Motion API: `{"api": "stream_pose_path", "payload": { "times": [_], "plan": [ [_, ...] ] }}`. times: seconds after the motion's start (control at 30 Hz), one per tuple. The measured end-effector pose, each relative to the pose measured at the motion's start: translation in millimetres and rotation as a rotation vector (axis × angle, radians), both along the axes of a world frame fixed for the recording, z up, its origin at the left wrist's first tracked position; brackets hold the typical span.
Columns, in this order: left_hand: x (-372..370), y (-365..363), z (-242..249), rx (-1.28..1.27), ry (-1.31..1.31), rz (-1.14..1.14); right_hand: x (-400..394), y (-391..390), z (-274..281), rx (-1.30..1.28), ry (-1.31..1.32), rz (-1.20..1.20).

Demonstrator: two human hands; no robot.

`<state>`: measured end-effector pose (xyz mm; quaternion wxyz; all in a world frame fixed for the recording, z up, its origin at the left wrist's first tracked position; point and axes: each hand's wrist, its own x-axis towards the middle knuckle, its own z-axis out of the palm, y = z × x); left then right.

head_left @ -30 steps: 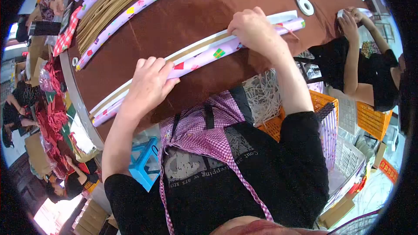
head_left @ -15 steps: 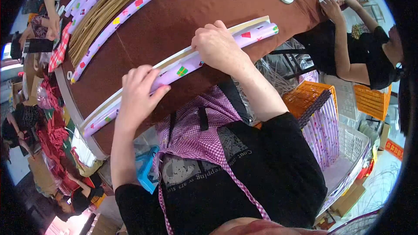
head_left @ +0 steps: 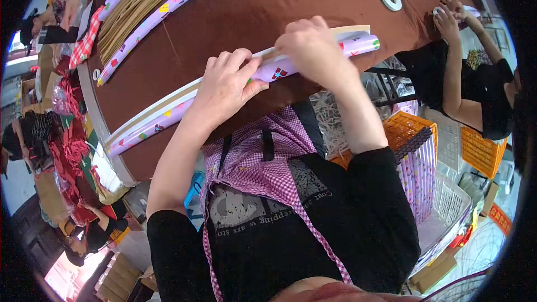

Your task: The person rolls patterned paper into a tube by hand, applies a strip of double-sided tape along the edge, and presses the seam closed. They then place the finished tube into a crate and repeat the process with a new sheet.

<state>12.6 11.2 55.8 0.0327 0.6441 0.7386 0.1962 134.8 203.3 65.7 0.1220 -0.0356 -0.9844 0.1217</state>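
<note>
A long roll of lilac wrapping paper (head_left: 179, 113), printed with small coloured gifts, lies slantwise along the table's near side. A white and tan edge runs along its far side. My left hand (head_left: 224, 84) is closed over the middle of the roll, fingers on the far side and thumb on the near side. Farther right, my right hand (head_left: 316, 50) bends over the paper's far edge, its fingers curled. It is slightly blurred and its fingertips are hidden.
On the brown-covered table (head_left: 224, 22) lie a bundle of tan strips (head_left: 142, 5), more lilac paper (head_left: 134, 36) and a white tape roll (head_left: 391, 0). A co-worker's hands (head_left: 450, 14) work at the right. An orange crate (head_left: 405, 128) stands beside me, near lilac rolls (head_left: 417, 179).
Both hands have moved to the right along the paper, my left hand farthest. My view has shifted, so the table things appear farther right.
</note>
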Motion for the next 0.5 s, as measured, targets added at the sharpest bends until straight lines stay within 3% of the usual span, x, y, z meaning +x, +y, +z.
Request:
{"api": "stream_pose_path", "payload": {
  "times": [0.27, 0.5],
  "plan": [
    [1, -1, -3, 0.010, 0.014, 0.000, 42, 62, 21, -0.091, -0.056, -0.096],
    [2, 0, -1, 0.000, 0.019, -0.006, 60, 83, 8, -0.045, -0.109, -0.189]
  ]
}}
